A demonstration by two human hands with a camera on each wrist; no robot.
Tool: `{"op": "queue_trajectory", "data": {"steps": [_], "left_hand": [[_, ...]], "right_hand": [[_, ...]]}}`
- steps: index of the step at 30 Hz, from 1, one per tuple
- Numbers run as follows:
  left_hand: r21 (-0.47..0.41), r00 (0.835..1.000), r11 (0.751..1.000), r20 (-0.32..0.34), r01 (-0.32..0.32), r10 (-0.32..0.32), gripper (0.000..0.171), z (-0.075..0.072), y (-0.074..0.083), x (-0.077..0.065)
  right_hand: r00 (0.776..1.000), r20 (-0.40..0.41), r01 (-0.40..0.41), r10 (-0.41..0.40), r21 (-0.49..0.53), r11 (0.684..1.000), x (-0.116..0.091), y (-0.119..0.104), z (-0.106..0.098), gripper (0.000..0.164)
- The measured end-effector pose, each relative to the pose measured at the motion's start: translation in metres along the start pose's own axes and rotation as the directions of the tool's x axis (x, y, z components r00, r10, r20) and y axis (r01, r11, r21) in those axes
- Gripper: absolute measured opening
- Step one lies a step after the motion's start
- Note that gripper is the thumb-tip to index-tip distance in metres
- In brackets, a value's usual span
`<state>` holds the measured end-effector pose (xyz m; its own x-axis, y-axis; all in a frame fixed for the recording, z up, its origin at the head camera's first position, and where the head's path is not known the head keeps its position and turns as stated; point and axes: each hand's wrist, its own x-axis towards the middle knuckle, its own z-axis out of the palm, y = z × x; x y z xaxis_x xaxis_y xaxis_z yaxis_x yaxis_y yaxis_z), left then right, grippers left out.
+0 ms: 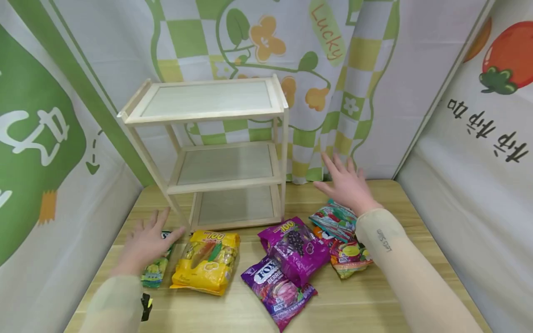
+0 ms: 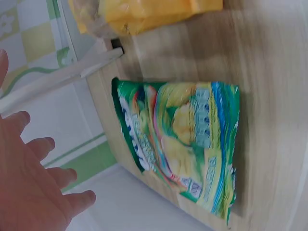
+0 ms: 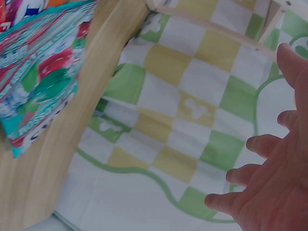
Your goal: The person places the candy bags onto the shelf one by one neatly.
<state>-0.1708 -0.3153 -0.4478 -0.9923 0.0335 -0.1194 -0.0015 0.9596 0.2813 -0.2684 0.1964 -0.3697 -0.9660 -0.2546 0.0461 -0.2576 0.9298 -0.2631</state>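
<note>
My left hand (image 1: pixel 143 243) hovers with fingers spread over a green candy bag (image 1: pixel 156 270), partly hiding it in the head view. The left wrist view shows that green bag (image 2: pixel 178 144) whole, lying apart from the fingers. A yellow candy bag (image 1: pixel 208 263) with mango pictures lies just right of it. My right hand (image 1: pixel 347 185) is raised, fingers spread, past a teal candy bag (image 1: pixel 335 219). Under the teal bag lies an orange-red fruit candy bag (image 1: pixel 350 259). At centre a purple grape candy bag (image 1: pixel 295 247) overlaps a violet berry candy bag (image 1: pixel 279 293). Neither hand holds anything.
A three-tier pale wooden shelf (image 1: pixel 226 185) stands at the back left of the wooden table (image 1: pixel 225 312). Behind it hangs a green-and-yellow checked curtain (image 1: pixel 374 60). Printed white cloth walls (image 1: pixel 470 185) close in both sides.
</note>
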Motion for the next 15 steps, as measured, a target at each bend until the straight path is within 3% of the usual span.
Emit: {"op": "queue_trajectory", "data": {"steps": [5,15], "left_hand": [[0.004,1.000,1.000,0.017,-0.016,0.016,0.097,0.010,0.007,-0.003],[0.007,0.995,1.000,0.098,0.006,-0.007,0.103,0.022,0.016,-0.012]], "right_hand": [[0.999,0.019,0.034,-0.034,0.034,0.999,0.002,-0.013,-0.006,0.093],[0.991,0.089,0.070,-0.095,0.250,0.966,0.008,-0.036,-0.010,0.095]]}}
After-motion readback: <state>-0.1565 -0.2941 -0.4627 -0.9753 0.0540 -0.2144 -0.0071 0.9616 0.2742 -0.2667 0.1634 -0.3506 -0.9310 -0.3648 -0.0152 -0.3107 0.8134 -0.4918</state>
